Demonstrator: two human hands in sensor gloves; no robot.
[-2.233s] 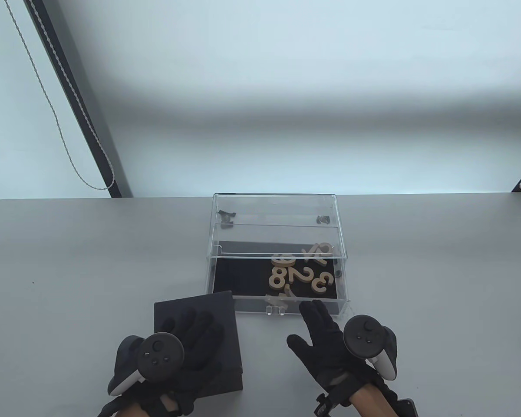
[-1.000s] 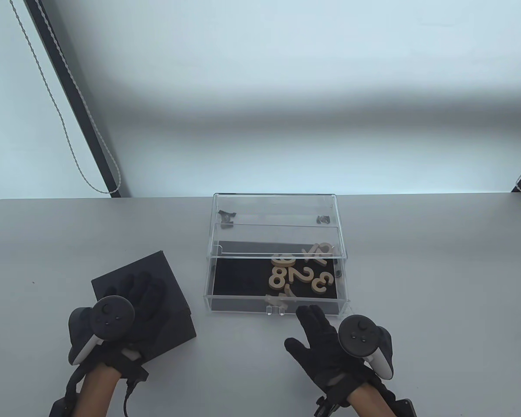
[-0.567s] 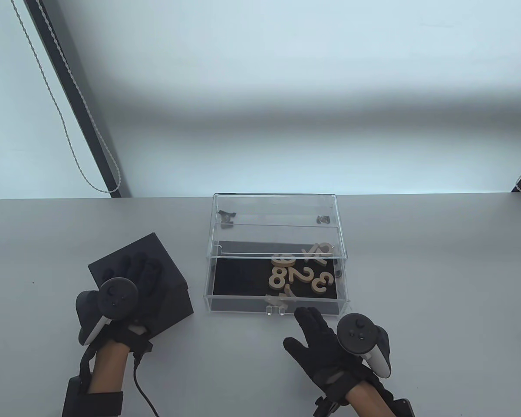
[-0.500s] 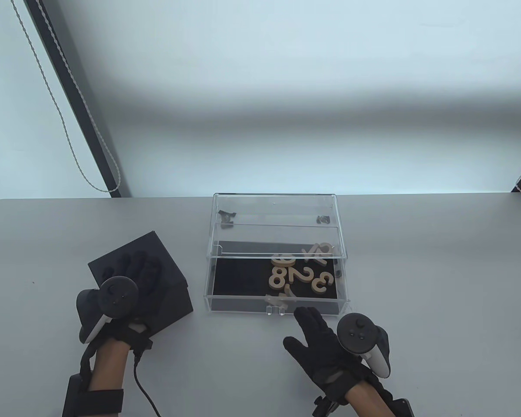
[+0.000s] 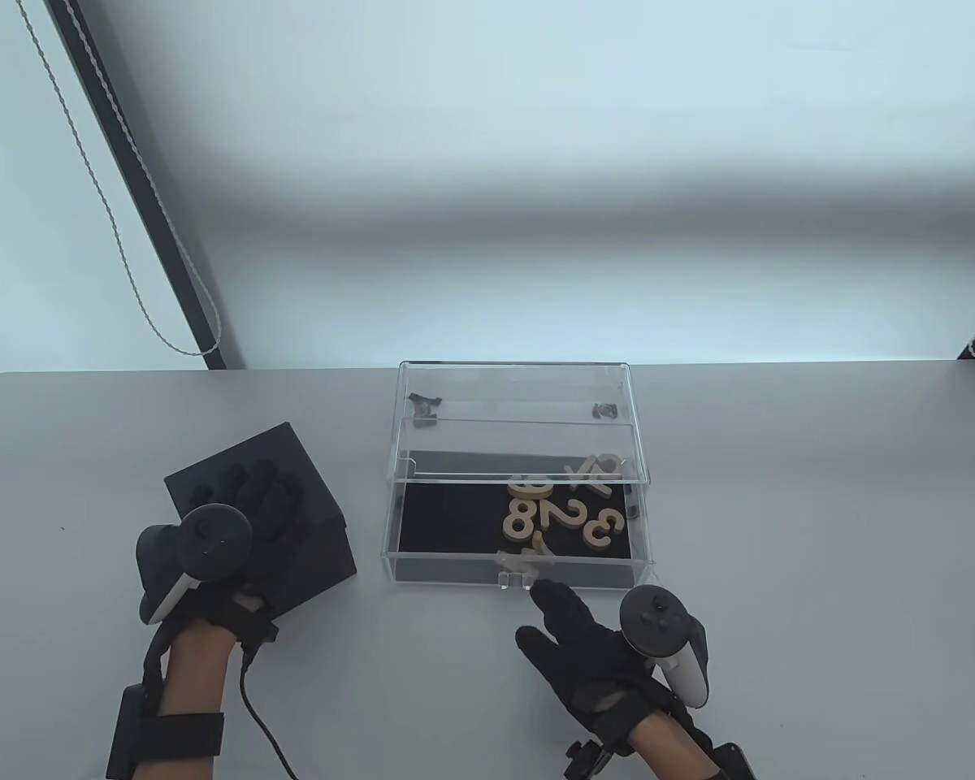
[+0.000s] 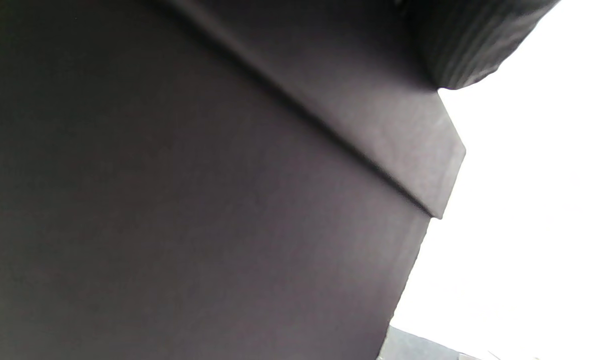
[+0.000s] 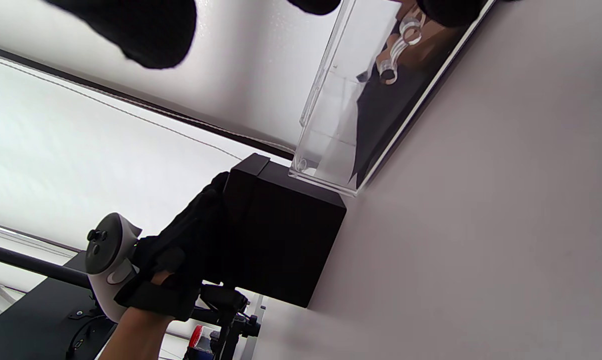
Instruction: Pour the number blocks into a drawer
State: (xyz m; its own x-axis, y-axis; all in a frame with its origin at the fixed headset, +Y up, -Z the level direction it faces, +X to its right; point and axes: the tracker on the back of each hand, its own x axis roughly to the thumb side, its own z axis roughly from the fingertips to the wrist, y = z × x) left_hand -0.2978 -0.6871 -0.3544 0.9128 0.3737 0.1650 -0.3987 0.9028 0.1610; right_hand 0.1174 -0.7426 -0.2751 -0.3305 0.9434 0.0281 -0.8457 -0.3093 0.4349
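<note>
At the far left of the table view a beaded blind cord [image 5: 122, 244] hangs beside a dark window frame bar [image 5: 142, 187]. Lower left, a black box [image 5: 321, 532] sits on the grey bench [image 5: 821, 528], turned at an angle. The left hand [image 5: 248, 528] rests on top of it, fingers [image 5: 264, 487] spread across the lid; whether they grip the box cannot be told. The left wrist view is almost filled by the box's dark side and the lip of its lid [image 6: 406, 150].

In the middle of the frame stands a clear acrylic drawer unit [image 5: 516, 382] with its drawer [image 5: 394, 520] pulled out toward the bottom edge. The wooden number blocks [image 5: 556, 512] lie inside the drawer on its black liner — an 8, a 2 and a 3 readable, others partly under the housing. A small clear handle [image 5: 516, 578] sits on the drawer front.

Lower right, the right hand [image 5: 593, 650] lies over the bench with fingers [image 5: 556, 601] splayed and holding nothing — the fingertips just beside the handle; contact cannot be told.
</note>
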